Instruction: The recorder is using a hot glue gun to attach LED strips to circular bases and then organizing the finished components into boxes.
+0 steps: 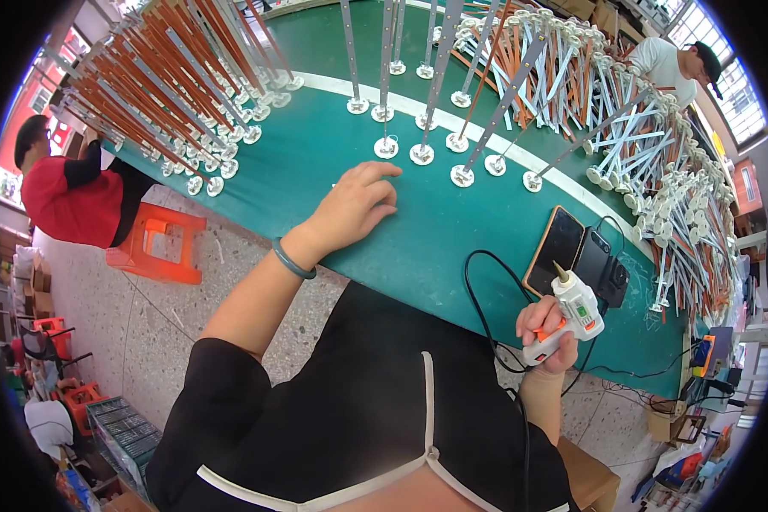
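My right hand [548,334] grips a white hot glue gun [578,309] with an orange trigger, its metal nozzle tilted up over the table's right part. My left hand [358,205] rests on the green table [435,264], fingers loosely bent and apart, nothing visible in them. Just beyond it stand several thin upright strips, dark grey and brown, on round white bases. The nearest are a base [386,148] and another base [421,154] slightly right of it. A black cord curves over the tabletop left of the glue gun.
A phone [555,249] and a black device [600,264] lie beyond the glue gun. Dense strips on bases [205,136] stand far left; a large pile [657,162] lies right. One person sits left near an orange stool [158,243]; another is far right.
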`<action>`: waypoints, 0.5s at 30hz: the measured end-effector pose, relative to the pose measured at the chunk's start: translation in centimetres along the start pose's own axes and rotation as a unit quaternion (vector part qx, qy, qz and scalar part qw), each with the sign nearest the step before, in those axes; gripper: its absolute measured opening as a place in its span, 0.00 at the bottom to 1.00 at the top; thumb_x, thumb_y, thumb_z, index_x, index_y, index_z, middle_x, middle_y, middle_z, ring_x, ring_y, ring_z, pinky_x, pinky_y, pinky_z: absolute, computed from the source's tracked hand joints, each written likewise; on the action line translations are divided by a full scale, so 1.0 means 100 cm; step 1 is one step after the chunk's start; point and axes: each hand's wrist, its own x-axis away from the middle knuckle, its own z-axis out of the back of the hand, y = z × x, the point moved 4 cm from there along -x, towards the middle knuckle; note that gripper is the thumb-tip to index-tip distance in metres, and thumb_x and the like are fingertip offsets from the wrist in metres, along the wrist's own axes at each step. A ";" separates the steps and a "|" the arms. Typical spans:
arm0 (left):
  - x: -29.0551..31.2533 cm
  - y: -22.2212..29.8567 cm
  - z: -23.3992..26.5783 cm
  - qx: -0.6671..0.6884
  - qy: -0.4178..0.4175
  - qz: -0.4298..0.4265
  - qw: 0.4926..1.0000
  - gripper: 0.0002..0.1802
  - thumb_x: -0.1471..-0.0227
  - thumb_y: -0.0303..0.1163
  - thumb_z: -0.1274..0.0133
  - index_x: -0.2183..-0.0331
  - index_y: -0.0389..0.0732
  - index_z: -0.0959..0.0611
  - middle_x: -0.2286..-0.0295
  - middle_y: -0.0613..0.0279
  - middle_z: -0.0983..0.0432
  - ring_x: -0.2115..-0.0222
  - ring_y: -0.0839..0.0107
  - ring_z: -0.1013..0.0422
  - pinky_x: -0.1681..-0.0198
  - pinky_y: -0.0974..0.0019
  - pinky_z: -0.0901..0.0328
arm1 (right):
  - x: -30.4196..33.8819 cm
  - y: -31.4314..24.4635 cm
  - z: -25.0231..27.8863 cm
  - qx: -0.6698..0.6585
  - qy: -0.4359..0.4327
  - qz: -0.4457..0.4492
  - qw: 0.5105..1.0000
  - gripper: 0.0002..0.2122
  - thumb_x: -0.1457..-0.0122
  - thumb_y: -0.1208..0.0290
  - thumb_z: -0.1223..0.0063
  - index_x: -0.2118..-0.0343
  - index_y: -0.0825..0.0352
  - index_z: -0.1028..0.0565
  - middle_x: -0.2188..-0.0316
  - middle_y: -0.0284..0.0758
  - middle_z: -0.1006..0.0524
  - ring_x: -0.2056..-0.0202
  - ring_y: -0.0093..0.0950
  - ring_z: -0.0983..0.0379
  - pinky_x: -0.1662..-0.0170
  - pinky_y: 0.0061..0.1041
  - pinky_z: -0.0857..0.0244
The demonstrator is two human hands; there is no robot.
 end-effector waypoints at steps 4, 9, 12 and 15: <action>-0.002 0.002 0.001 0.119 -0.039 -0.014 0.992 0.06 0.52 0.24 0.45 0.73 0.39 0.27 0.54 0.57 0.30 0.51 0.59 0.35 0.47 0.58 0.40 | 0.001 0.002 -0.002 0.001 0.011 -0.007 1.000 0.18 0.44 0.51 0.51 0.75 0.62 0.33 0.74 0.36 0.31 0.80 0.23 0.34 0.73 0.25 0.39; -0.007 -0.016 0.002 0.450 0.034 0.134 0.882 0.03 0.40 0.26 0.57 0.67 0.37 0.32 0.61 0.54 0.27 0.58 0.67 0.29 0.51 0.64 0.35 | -0.001 0.003 -0.006 0.006 0.017 -0.018 1.000 0.17 0.43 0.51 0.51 0.75 0.62 0.33 0.74 0.36 0.30 0.80 0.23 0.34 0.73 0.25 0.39; -0.027 -0.020 0.018 0.456 0.073 0.115 0.880 0.04 0.40 0.27 0.58 0.66 0.37 0.31 0.66 0.56 0.25 0.62 0.70 0.27 0.55 0.66 0.33 | -0.003 0.003 -0.007 0.008 0.007 -0.012 1.000 0.17 0.43 0.51 0.51 0.75 0.62 0.32 0.74 0.36 0.30 0.80 0.23 0.33 0.73 0.25 0.39; -0.050 -0.013 0.037 0.451 0.103 0.091 0.882 0.04 0.40 0.27 0.56 0.65 0.36 0.30 0.68 0.59 0.25 0.65 0.72 0.27 0.57 0.67 0.32 | -0.004 0.002 -0.009 0.005 0.001 0.000 1.000 0.18 0.43 0.50 0.51 0.74 0.63 0.32 0.73 0.35 0.30 0.80 0.23 0.33 0.73 0.25 0.39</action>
